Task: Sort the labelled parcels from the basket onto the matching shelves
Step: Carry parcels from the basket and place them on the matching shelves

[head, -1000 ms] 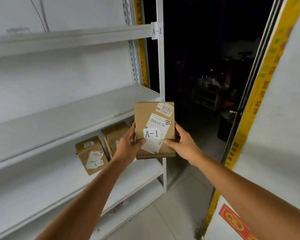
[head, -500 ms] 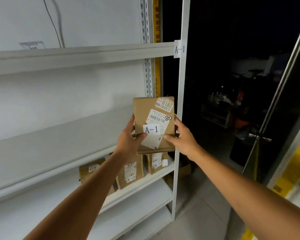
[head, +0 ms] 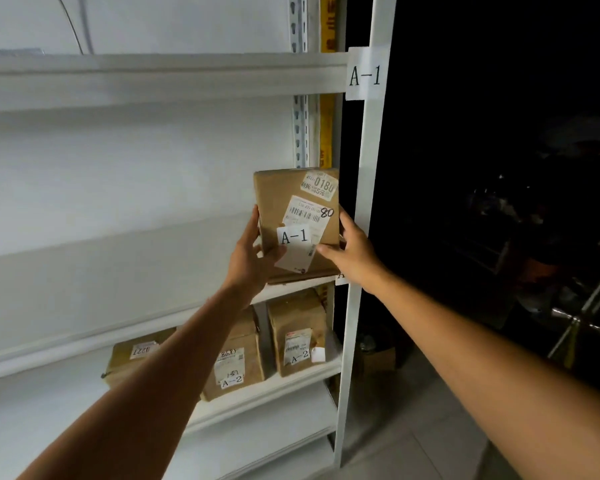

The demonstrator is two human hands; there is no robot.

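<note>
Lower centre, the A-2 parcels [head: 296,336] stand on a low shelf [head: 49,403]. At mid-frame the left hand [head: 248,258] grips the left edge of the upright A-1 parcel [head: 284,199], thumb across its face. The right hand [head: 354,254] pinches its right edge. The parcel's base sits at the middle shelf [head: 136,332], right end. Upper right, an A-1 tag [head: 365,75].

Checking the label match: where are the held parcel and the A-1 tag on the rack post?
parcel [head: 297,220]: head view, middle of its front face, on the shipping label.
A-1 tag [head: 365,75]: head view, middle of its printed letters.
</note>
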